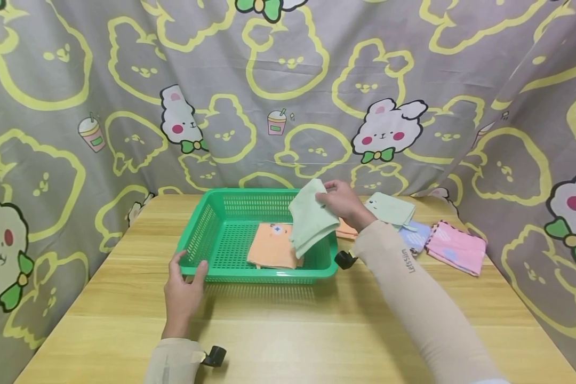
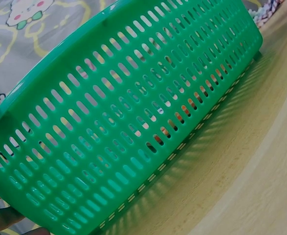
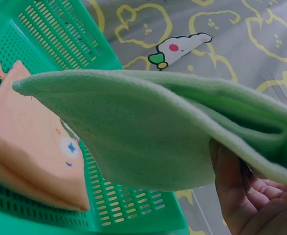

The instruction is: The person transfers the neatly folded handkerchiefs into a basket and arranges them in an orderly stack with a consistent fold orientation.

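Observation:
My right hand (image 1: pixel 343 201) pinches a folded light green towel (image 1: pixel 313 217) by its upper edge, above the right part of a green plastic basket (image 1: pixel 259 273). In the right wrist view, the towel's folded layers (image 3: pixel 133 122) open toward the camera, and the fingers lie beneath its edge. Inside the basket, an orange folded towel (image 1: pixel 271 248) with a small embroidered face lies flat. My left hand (image 1: pixel 184 290) holds the basket's near left corner at the rim. From the left wrist, the slotted basket wall (image 2: pixel 128 105) fills most of the view, with some fingers (image 2: pixel 4 218) past its corner.
Right of the basket lie another light green towel (image 1: pixel 391 209), a blue one (image 1: pixel 415 236), a pink one (image 1: pixel 456 248) and a partly hidden orange one (image 1: pixel 346 229). They rest on a wooden table (image 1: pixel 288 330). A patterned curtain (image 1: pixel 312 69) surrounds it.

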A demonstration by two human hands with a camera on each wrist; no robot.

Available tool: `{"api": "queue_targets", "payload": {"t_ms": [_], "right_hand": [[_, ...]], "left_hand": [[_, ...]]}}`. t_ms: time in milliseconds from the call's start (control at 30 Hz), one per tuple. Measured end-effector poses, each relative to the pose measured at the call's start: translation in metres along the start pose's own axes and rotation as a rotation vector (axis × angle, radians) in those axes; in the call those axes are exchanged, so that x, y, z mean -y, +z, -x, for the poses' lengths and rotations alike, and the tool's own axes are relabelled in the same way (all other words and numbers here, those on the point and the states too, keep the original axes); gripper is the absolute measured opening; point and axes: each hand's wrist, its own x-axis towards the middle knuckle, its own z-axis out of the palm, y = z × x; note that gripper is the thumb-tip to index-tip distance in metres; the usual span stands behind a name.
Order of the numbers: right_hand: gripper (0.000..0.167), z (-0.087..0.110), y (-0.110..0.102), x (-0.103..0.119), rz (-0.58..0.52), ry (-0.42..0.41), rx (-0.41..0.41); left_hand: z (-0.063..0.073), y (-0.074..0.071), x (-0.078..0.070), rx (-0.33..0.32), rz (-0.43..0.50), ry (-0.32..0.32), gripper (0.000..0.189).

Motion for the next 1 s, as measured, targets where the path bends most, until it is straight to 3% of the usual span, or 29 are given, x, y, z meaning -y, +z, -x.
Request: {"api": "queue_targets", "payload": {"t_ms": [633, 1000], "right_hand": [[0.045, -0.007, 0.025, -0.002, -0.052, 0.073, 0.019], [0.045, -0.015, 0.037, -0.006, -0.127, 0.067, 0.033]], "left_hand": [[0.000, -0.001, 0.004, 0.023, -0.011, -0.012, 0.073], [0.000, 0.001, 0.004, 0.008, -0.015, 0.008, 0.071]]}}
